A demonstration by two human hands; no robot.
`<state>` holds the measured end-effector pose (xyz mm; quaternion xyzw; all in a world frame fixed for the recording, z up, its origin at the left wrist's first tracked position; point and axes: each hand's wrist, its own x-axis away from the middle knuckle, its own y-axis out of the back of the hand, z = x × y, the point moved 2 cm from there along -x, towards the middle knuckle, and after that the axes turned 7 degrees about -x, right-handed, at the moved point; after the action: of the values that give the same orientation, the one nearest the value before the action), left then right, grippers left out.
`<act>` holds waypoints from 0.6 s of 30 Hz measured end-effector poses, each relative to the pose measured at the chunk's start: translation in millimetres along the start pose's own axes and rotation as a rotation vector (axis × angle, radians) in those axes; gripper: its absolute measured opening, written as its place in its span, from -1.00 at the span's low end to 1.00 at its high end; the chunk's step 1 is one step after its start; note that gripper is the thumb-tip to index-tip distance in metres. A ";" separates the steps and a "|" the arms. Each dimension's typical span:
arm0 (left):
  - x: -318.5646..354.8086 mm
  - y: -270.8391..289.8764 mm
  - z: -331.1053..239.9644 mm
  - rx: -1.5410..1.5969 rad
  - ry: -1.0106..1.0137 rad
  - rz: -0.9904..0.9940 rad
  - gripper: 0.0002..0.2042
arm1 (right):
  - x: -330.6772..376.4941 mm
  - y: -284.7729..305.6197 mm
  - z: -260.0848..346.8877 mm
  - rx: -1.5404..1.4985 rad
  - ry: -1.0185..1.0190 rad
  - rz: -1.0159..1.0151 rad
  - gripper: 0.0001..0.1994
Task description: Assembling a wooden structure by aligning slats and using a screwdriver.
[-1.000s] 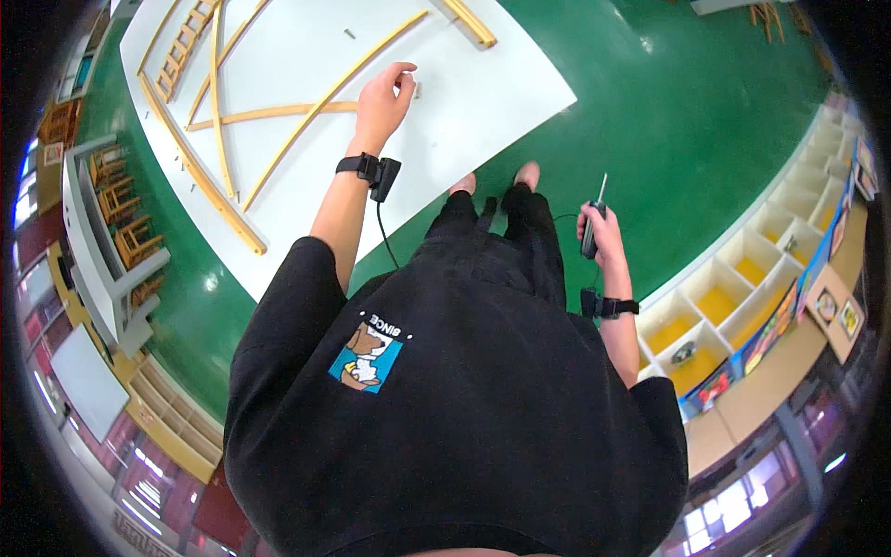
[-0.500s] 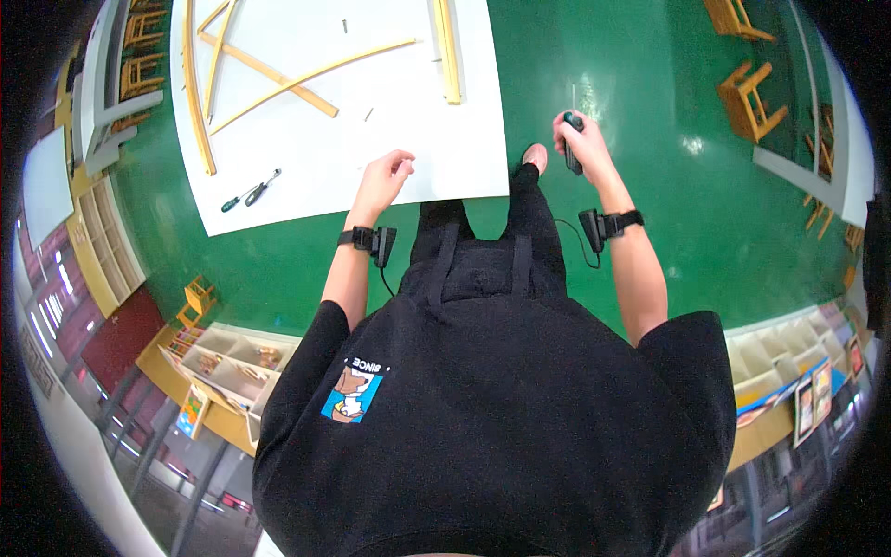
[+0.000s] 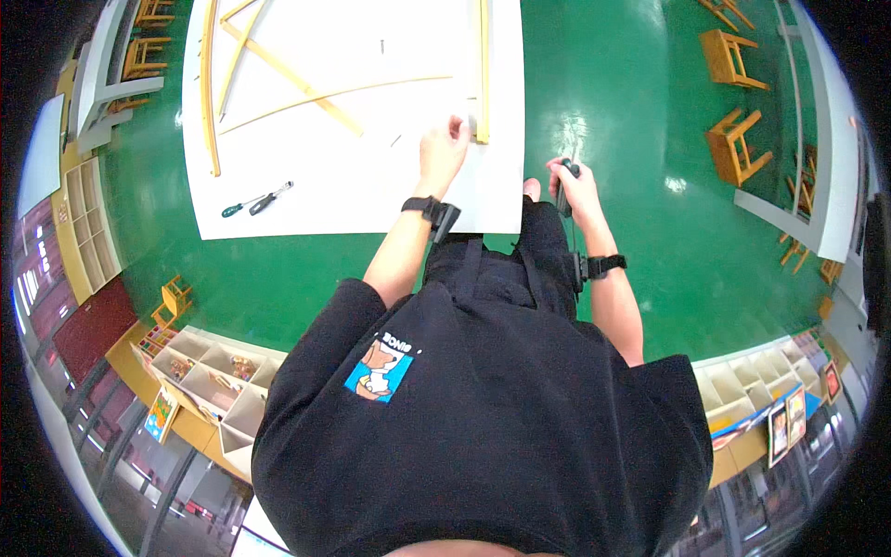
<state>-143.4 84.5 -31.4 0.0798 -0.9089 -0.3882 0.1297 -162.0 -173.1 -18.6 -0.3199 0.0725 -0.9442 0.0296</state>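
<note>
My right hand (image 3: 574, 188), out past the right edge of the white sheet, is wrapped round a screwdriver (image 3: 567, 176) with a dark handle; its thin shaft points away from me. Over the sheet (image 3: 306, 200), my left hand (image 3: 444, 153) is closed with curled fingers. Whatever it may hold is too small to make out. Close beyond those fingers lies an upright-running wooden bar (image 3: 483, 84). A small screw (image 3: 396, 141) rests left of the left hand, and another screw (image 3: 381, 45) lies farther off.
Two more hand tools, a green-handled screwdriver (image 3: 232, 211) and a dark-handled tool (image 3: 264, 203), lie near the sheet's front left. Several wooden strips (image 3: 209, 102) spread over its left and middle. Wooden chairs (image 3: 738, 148) stand on the green floor (image 3: 631, 213); shelf units (image 3: 218, 376) line the near side.
My left hand has moved away from me and rightward toward the wooden bar. The right hand, with the screwdriver, sits slightly lower in the picture. The view has shifted, too.
</note>
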 end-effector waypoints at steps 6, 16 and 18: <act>-12.3 -21.1 -8.1 -0.029 0.106 -0.085 -0.73 | -3.3 6.0 10.7 0.023 -0.062 0.031 -0.88; -8.7 -37.9 -30.0 -0.279 0.122 -0.230 -0.73 | -118.1 -49.6 43.8 0.102 0.023 0.272 -0.80; -6.4 -39.2 -36.0 -0.257 0.153 -0.223 -0.74 | -142.2 -66.7 50.8 0.113 0.026 0.268 -0.77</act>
<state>-124.9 34.5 -37.1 0.1921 -0.8249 -0.5058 0.1636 -18.9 -98.7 -53.6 -0.2929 0.0617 -0.9384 0.1727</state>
